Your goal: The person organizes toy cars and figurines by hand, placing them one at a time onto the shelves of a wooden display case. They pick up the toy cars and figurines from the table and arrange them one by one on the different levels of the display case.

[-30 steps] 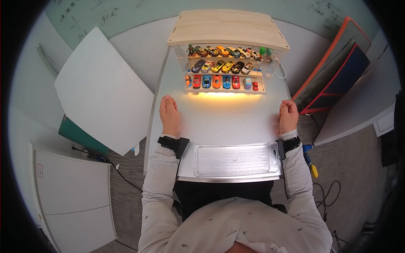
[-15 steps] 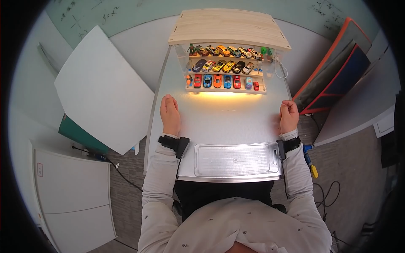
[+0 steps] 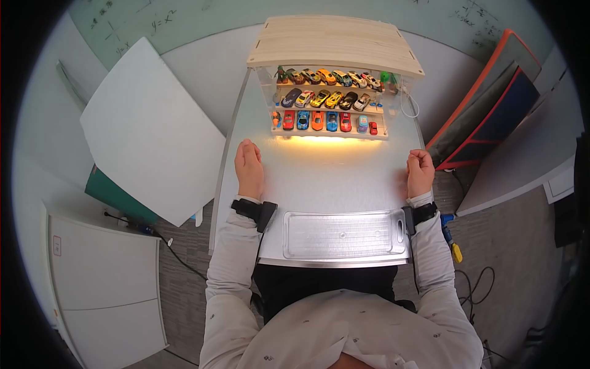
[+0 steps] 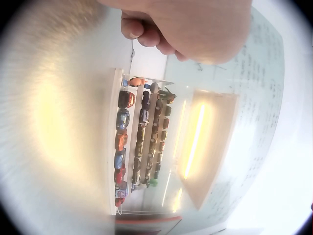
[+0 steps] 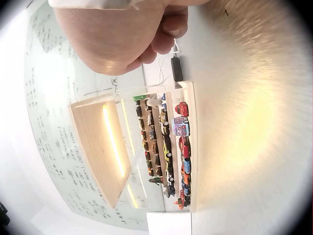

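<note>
My left hand [image 3: 249, 171] rests on its side at the left of the metal table [image 3: 326, 178], its fingers loosely curled around nothing. Across from it, at the table's right edge, my right hand [image 3: 420, 173] lies the same way and holds nothing. Between and beyond them stands a display case with a wooden top [image 3: 335, 43], its shelves lined with several toy cars, among them an orange car [image 3: 317, 120]. In the left wrist view, curled fingers [image 4: 146, 36] show above the cars; the right wrist view also shows curled fingers [image 5: 166, 39]. Neither hand touches the case.
A clear plastic tray [image 3: 344, 235] lies at the table's near edge, between the forearms. White panels [image 3: 150, 132] lean at the left, red-edged panels [image 3: 498, 111] at the right. A white cable [image 3: 410, 114] loops beside the case. Black cables lie on the floor.
The case and table sit very slightly lower in the head view. Both hands keep their places and pose.
</note>
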`<state>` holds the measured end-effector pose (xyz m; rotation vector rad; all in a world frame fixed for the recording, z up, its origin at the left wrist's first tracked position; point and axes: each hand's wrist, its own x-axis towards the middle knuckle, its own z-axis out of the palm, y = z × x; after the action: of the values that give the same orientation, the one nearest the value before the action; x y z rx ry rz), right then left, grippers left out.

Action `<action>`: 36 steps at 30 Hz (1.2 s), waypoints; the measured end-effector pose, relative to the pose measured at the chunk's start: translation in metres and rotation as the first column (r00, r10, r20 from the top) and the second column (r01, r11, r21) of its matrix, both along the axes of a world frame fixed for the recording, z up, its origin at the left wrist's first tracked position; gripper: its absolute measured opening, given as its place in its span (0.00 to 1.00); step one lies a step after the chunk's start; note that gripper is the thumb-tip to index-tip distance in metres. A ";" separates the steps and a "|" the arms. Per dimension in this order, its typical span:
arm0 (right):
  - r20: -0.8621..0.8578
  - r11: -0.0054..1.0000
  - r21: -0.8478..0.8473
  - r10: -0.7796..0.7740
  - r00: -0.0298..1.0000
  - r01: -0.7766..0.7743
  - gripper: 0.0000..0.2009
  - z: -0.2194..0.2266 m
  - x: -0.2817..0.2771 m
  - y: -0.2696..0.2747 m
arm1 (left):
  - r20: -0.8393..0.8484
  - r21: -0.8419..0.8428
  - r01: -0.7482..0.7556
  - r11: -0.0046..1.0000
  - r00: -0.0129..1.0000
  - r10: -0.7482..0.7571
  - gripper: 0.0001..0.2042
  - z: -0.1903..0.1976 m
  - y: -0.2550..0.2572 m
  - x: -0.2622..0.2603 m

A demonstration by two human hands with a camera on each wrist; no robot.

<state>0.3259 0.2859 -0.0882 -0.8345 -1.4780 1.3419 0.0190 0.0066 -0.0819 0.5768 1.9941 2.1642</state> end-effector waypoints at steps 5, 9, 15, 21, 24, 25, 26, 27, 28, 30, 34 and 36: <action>0.011 1.000 0.000 0.004 1.000 -0.004 0.04 0.000 0.000 0.000 | -0.001 -0.015 0.001 1.000 1.000 -0.001 0.20 0.003 0.000 0.002; 0.015 1.000 0.008 0.003 1.000 -0.003 0.04 -0.001 0.000 0.001 | 0.008 -0.007 0.008 1.000 1.000 -0.008 0.20 0.003 0.000 0.002; 0.008 1.000 0.002 0.009 1.000 -0.009 0.04 0.000 0.000 -0.001 | 0.008 0.000 0.020 1.000 1.000 -0.020 0.19 0.002 0.000 0.001; 0.010 1.000 0.012 0.014 1.000 -0.014 0.03 -0.003 0.001 0.001 | 0.007 0.014 0.027 1.000 1.000 -0.027 0.20 0.000 0.000 0.000; -0.010 1.000 0.002 0.027 1.000 -0.027 0.03 -0.003 0.001 0.001 | 0.011 0.013 0.021 1.000 1.000 -0.021 0.20 0.002 0.000 0.002; -0.003 1.000 0.007 0.024 1.000 -0.024 0.03 -0.003 0.001 0.001 | 0.012 0.012 0.018 1.000 1.000 -0.018 0.20 0.003 0.000 0.002; 0.004 1.000 0.011 0.020 1.000 -0.020 0.03 -0.002 0.001 0.001 | 0.015 0.012 0.020 1.000 1.000 -0.020 0.20 0.002 0.000 0.002; 0.010 1.000 0.016 0.017 1.000 -0.017 0.03 -0.002 0.001 0.001 | 0.019 0.012 0.021 1.000 1.000 -0.021 0.20 0.001 0.000 0.001; 0.013 1.000 0.024 0.016 1.000 -0.016 0.03 -0.003 0.001 0.001 | 0.023 0.013 0.022 1.000 0.999 -0.023 0.20 0.000 0.000 0.001; 0.019 0.999 0.039 0.014 1.000 -0.015 0.03 -0.005 0.001 0.002 | 0.012 0.019 0.027 0.999 1.000 -0.027 0.20 0.001 0.000 0.002; 0.007 1.000 0.023 0.007 1.000 -0.007 0.03 -0.005 0.001 0.001 | -0.008 0.012 0.058 0.998 0.998 -0.058 0.19 0.005 -0.001 0.004; 0.021 1.000 0.026 0.004 1.000 -0.005 0.03 -0.005 0.002 0.002 | 0.010 0.008 0.063 0.998 0.998 -0.063 0.19 0.008 -0.001 0.007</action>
<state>0.3276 0.2877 -0.0936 -0.8321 -1.5114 1.3181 0.0258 0.0060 -0.0740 0.6206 1.9361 2.1348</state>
